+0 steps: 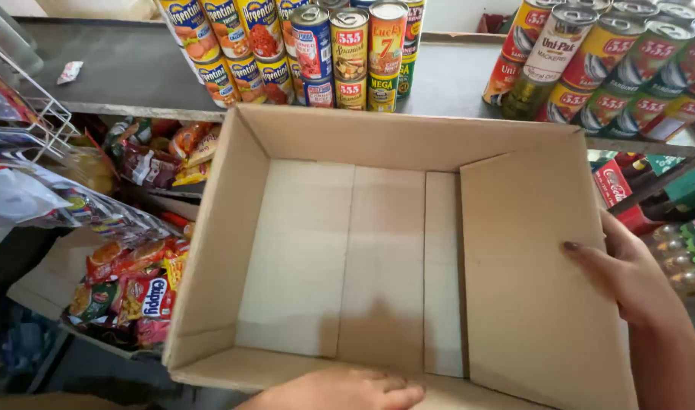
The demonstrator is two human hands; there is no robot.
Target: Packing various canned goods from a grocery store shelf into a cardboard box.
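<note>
Shop shelving fills the background: stacked tin cans point(347, 53) at twelve o'clock on a dark shelf point(127, 72), snack packets point(139, 292) at nine o'clock. An empty cardboard box point(378, 266) sits centre. Right hand point(628, 277) at three o'clock clasps its side flap, steadying it open; left hand point(347, 389) at six o'clock rests flat, unclenched, on the near rim.

Light's even and fairly bright on my feed, coming from above. Soft shadow on the box point(378, 258) floor near the front edge; its left wall is shaded. Mild glare on the can point(347, 53) lids. Wide-angle bend: shelf point(127, 72) and cans lean outward at the corners. Lower left is dim. Focus sharp, no motion blur.
</note>
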